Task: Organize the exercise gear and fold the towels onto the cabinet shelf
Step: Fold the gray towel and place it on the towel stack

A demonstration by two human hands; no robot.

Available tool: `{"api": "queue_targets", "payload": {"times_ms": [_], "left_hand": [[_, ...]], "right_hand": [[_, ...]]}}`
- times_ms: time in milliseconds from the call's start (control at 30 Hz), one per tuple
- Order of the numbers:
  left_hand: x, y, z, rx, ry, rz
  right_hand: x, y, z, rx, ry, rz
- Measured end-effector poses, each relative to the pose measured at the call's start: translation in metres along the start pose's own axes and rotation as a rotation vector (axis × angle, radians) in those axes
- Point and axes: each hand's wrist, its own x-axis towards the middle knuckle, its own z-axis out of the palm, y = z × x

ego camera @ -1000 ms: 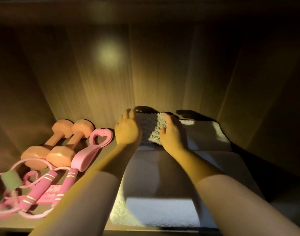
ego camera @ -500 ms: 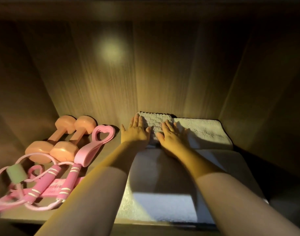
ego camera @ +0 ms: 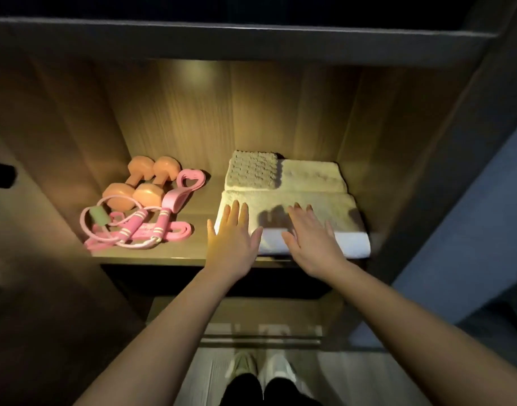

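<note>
Cabinet shelf (ego camera: 178, 254): warm light from above, wood-grain back panel (ego camera: 192, 112).

Left half of the shelf, exercise gear:
- Two peach dumbbells (ego camera: 140, 186) lie side by side and touching, pointing toward the back-left corner.
- A pink strap with a heart-shaped loop (ego camera: 189, 178) lies just right of them, against the right dumbbell.
- A jump rope (ego camera: 137, 227) with pink, white-striped handles sits near the front edge, its pale cord in loose loops.
- A small green block (ego camera: 99, 216) sits on the cord at the left.
- A flat pink band (ego camera: 175, 234) lies under the handles.

Right half of the shelf, towels:
- Front towel (ego camera: 324, 212): white terry, folded into a thick rectangle. Its rounded fold runs along the shelf's front edge, and its top is smooth.
- Rear towel (ego camera: 313, 174): same cloth, folded, touching the front towel and set against the back panel.
- Washcloth (ego camera: 251, 171): small, with a knobbly ribbed weave, folded square on the left end of the rear towel.

Hands:
- Left hand (ego camera: 233, 241): released, fingers straight and spread, palm down over the front-left corner of the front towel.
- Right hand (ego camera: 313, 238): released, fingers straight and spread, palm down over the middle of the front towel. Its finger shadow falls on the cloth just to its left.
- Contact with the towel cannot be told for either hand.

Below the shelf, pale shoes (ego camera: 260, 367) stand on the floor.
</note>
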Motion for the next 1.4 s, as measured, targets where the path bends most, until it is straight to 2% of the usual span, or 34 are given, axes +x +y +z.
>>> {"api": "queue_targets", "payload": {"times_ms": [333,633,867,1100,1267,1400], "left_hand": [[-0.169,0.009,0.016,-0.070,0.027,0.042],[-0.259,-0.007,0.052,-0.165,-0.127,-0.025],[-0.297,-0.018,0.073,-0.228,-0.210,-0.086],[-0.317,-0.018,0.090,-0.320,-0.289,-0.154],[-0.324,-0.017,0.097,-0.365,-0.297,-0.197],[-0.323,-0.016,0.099,-0.366,-0.220,-0.161]], "right_hand": [[-0.162,-0.018,0.031,0.110,-0.058,-0.067],[-0.236,-0.016,0.062,0.243,-0.121,-0.032],[-0.259,-0.018,0.084,0.312,-0.122,0.006],[-0.280,-0.018,0.118,0.306,-0.198,0.024],[-0.293,-0.010,0.141,0.264,-0.279,0.070],[-0.292,-0.008,0.147,0.197,-0.318,0.071]]}}
